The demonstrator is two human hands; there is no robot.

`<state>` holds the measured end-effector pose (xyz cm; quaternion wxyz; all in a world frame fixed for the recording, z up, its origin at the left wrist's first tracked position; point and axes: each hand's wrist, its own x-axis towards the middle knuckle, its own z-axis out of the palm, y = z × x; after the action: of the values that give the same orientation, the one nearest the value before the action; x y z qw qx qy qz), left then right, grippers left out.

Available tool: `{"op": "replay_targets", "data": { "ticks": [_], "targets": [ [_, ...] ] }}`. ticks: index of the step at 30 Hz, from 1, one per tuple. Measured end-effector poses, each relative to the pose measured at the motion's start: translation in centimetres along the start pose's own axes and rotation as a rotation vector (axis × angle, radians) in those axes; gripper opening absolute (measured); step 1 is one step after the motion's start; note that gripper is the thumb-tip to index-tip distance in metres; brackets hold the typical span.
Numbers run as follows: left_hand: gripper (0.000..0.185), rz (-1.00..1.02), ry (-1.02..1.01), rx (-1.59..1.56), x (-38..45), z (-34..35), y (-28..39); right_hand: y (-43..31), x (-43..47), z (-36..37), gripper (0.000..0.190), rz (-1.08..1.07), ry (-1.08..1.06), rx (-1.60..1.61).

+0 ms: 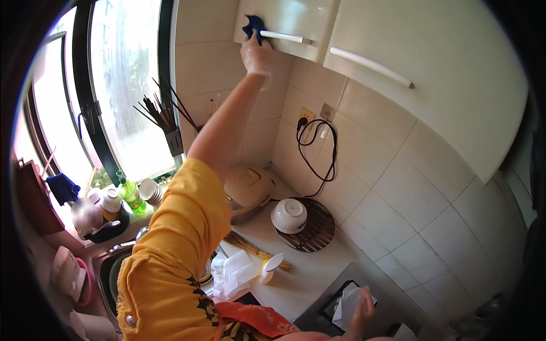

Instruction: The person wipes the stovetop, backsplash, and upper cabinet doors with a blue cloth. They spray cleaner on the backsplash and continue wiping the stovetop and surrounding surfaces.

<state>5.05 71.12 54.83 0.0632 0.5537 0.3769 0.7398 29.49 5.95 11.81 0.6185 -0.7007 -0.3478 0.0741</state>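
Observation:
My left hand point(257, 53) is raised at arm's length to the upper wall cabinet. It grips a dark blue cloth point(254, 25), pressed against the cabinet door point(290, 17) at the left end of its white bar handle point(285, 37). Whitish, wet-looking film or suds show around the wrist. Low at the right, my right hand point(363, 309) is held with its fingers extended beside a crumpled white paper or cloth point(346, 306) over the dark cooktop point(318, 301). Nothing shows in its grasp; whether it touches the white piece is unclear.
Below the raised arm stand a rice cooker point(249, 187), an upturned white bowl point(289, 216) on a slatted round mat point(322, 230), a straw whisk point(251, 247) and a white-capped container point(271, 268). A green bottle point(132, 195) stands on the windowsill; the sink point(102, 273) is at left.

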Motion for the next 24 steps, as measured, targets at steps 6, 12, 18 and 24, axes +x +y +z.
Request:
{"op": "replay_targets", "data": {
  "ticks": [6, 12, 18, 24],
  "targets": [
    [0.041, 0.27, 0.143, -0.106, -12.1, 0.2, 5.5, -0.2, -1.4, -0.3, 0.034, 0.135, 0.044, -0.025],
    [0.043, 0.216, 0.002, 0.041, -7.3, -2.3, 4.9, -2.7, -1.1, 1.2, 0.033, 0.094, 0.072, -0.119],
    [0.041, 0.239, 0.152, -0.07, -9.7, 0.1, 6.7, -2.0, -3.9, 0.1, 0.034, 0.064, 0.081, -0.135],
    [0.034, 0.454, 0.018, 0.133, -9.0, -0.3, 2.6, -9.2, -2.0, 1.3, 0.052, -0.499, 0.104, -1.002]
  ]
}}
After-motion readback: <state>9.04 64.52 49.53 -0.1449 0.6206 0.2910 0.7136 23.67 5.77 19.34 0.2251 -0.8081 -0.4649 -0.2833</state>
